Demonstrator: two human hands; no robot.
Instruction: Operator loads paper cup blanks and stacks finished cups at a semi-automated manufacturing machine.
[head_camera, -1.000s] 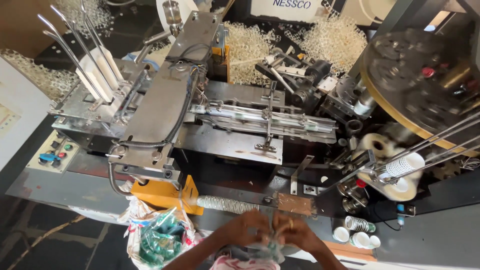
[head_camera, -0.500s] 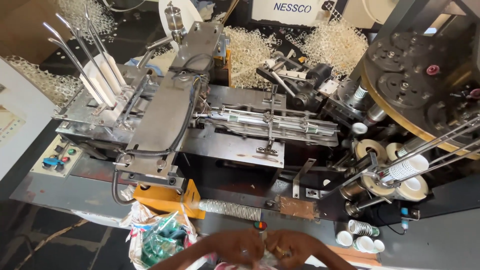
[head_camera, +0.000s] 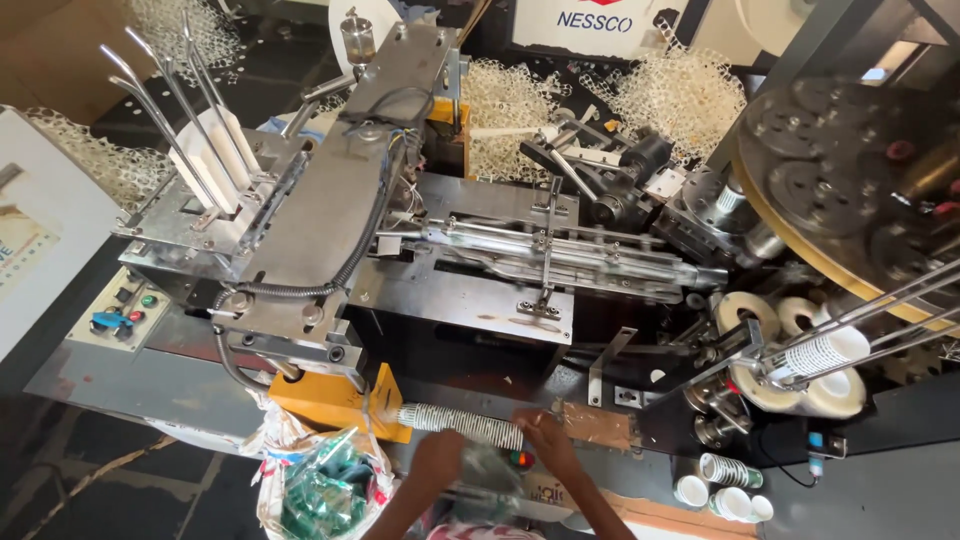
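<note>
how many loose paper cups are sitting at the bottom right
4: three upright paper cups clustered at the bottom right, one lying sideways just above them. More may be hidden.

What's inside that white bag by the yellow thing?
The open white bag holds crumpled green and clear plastic wrapping. Whatever lies beneath that is covered. The left hand is just beside it, near the row of stacked cups.

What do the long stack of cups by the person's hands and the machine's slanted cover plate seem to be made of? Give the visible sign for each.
Stack of cups: probably paper, matt white with a dark printed pattern; thin nested rims show as fine rings. The right hand touches its end; the left hand is just below it.

Cover plate: seemingly bare metal, dull grey with soft reflections and visible bolt heads.
</note>
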